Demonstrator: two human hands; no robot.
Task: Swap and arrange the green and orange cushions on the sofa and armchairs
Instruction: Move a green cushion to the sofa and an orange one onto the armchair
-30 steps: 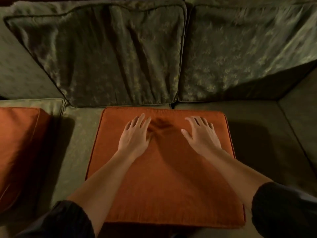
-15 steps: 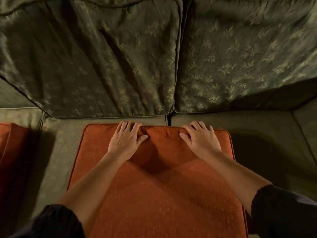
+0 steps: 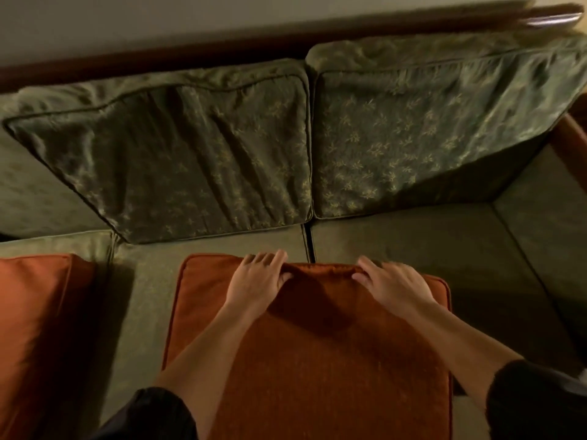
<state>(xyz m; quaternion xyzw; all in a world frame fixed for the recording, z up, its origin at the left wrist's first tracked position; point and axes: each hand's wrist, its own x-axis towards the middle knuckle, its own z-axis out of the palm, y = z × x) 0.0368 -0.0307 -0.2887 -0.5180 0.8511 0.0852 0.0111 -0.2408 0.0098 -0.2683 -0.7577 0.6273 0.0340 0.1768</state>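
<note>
The orange cushion (image 3: 317,360) lies flat on the green sofa seat (image 3: 413,249). The left hand (image 3: 254,281) and the right hand (image 3: 394,284) both grip its far edge, fingers curled over it, thumbs on top.

The orange cushion (image 3: 317,360) is coarse, matt woven cloth. Behind it, the green cushions (image 3: 197,160) have sheeny, leaf-patterned fabric. Above them, the sofa rail (image 3: 552,19) is glossy wood.
</note>
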